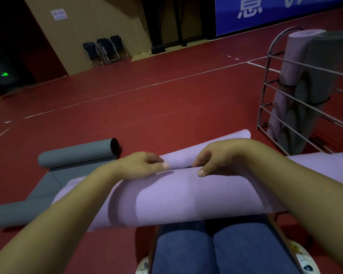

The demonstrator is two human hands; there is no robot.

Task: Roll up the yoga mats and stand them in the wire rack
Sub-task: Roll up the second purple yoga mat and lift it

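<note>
Gripping the purple mat (182, 198) roll with curled left hand (141, 165) and right hand (216, 157), beside wire rack (269, 91).

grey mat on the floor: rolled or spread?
Partly rolled. The grey mat has a roll at its far end, while the rest lies flat on the red floor, running under the purple mat.

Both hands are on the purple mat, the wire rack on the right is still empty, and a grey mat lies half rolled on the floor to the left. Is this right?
Not quite: the wire rack is not empty. The head view shows a purple rolled mat and a grey rolled mat already standing in it. The rest holds: left hand and right hand are on the purple mat, and the grey mat lies half rolled at left.
</note>
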